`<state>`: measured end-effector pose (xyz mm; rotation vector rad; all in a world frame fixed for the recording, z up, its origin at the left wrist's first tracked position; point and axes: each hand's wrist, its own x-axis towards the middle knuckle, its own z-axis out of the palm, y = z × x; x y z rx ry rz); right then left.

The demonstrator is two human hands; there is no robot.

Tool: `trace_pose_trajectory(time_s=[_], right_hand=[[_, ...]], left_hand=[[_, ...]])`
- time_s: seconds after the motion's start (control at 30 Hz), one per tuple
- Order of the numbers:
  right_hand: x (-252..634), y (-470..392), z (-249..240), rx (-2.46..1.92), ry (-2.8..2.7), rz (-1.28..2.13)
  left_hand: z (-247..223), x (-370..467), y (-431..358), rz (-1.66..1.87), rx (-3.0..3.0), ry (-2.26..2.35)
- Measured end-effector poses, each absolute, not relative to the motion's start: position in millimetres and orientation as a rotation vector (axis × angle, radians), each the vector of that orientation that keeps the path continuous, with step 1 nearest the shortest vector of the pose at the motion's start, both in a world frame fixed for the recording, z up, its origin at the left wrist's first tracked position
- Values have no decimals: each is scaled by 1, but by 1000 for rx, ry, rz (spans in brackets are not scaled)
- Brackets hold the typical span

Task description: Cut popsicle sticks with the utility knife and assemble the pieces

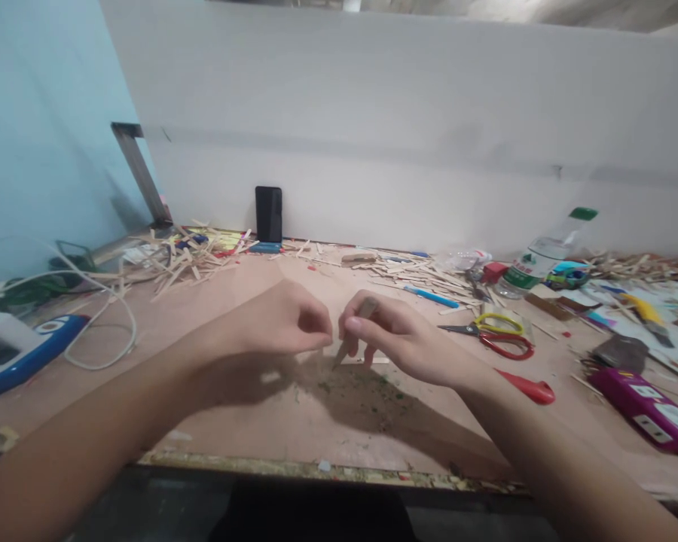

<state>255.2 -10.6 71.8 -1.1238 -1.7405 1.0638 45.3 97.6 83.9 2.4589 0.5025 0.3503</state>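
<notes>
My right hand [398, 331] is closed around a slim grey-brown tool [367, 306], held tilted between thumb and fingers. Its lower end narrows to a point just above the table; the exact kind cannot be made out. Close beside it, my left hand [285, 316] is curled with thumb and fingertips pinched together. Whatever those fingertips hold, if anything, is hidden or too small to see. Beneath both hands, dark green crumbs [381, 395] are scattered on the tabletop [248, 429]. A thin pale strip [380, 360] lies just under my right fingers.
Right of my hands lie scissors [505, 345], a red handle [528, 387], a blue pen [432, 296] and a purple power strip [647, 410]. A bottle [534, 263] stands behind. Wooden sticks [175, 267] pile at the back around a phone [269, 214]. A white cable [132, 331] loops left.
</notes>
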Motion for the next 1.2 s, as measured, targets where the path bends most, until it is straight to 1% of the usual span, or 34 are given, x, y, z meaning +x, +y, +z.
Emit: trace_pose_trajectory(time_s=[0.17, 0.37, 0.73, 0.97, 1.2], right_hand=[[254, -12, 70, -1129, -1765, 1018], [255, -9, 64, -1122, -1674, 984], [255, -11, 62, -1128, -1688, 875], [252, -12, 60, -1176, -1747, 894], [249, -15, 62, -1276, -1903, 702]], left_hand=[[77, 50, 98, 228, 2140, 502], [69, 49, 118, 229, 1960, 497], [63, 49, 122, 206, 1884, 401], [61, 51, 121, 193, 1841, 378], [59, 53, 118, 170, 1811, 374]])
